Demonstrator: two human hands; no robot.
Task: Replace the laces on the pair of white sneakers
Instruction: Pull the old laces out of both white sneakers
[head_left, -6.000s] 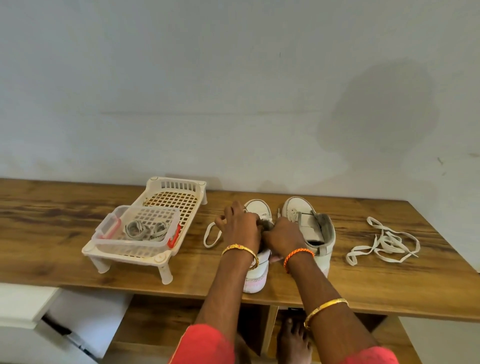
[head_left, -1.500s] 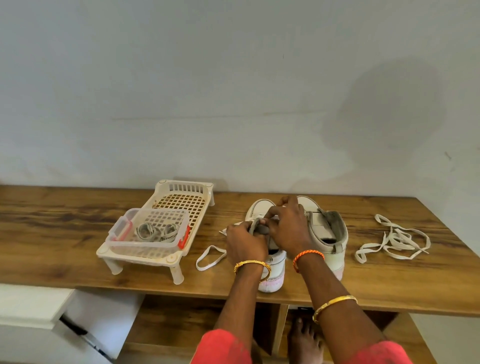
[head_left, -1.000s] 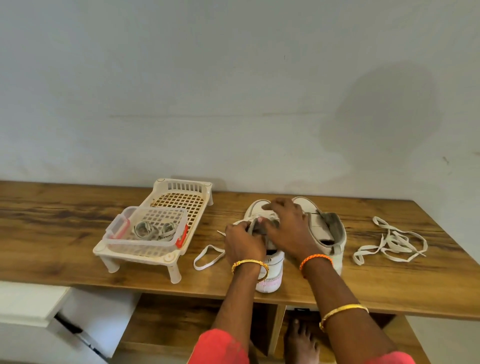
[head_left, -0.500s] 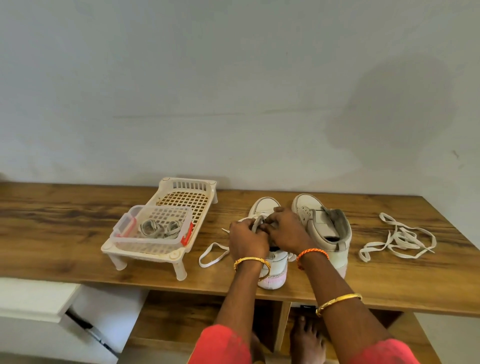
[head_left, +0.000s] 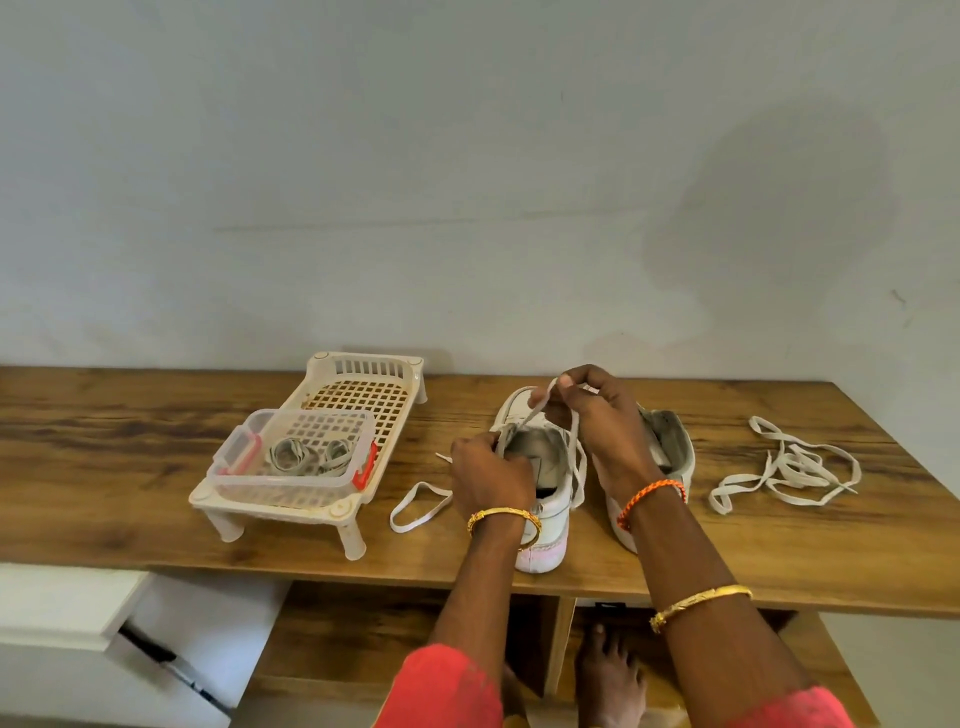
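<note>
From my feed: clear plastic box (head_left: 291, 462) of coiled laces sits in a cream rack (head_left: 332, 415). Left hand (head_left: 491, 480) grips the scuffed white leather sneaker (head_left: 540, 488) mid-table, right hand (head_left: 605, 421) pinches its flat white lace (head_left: 532, 410) taut. Loose lace pile (head_left: 784, 467) far right.

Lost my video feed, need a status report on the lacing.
Left hand grips the lace at the left sneaker. Right hand pinches the lace, pulling up. Right sneaker unlaced. Loose lace pile off right, nothing in the way.
</note>
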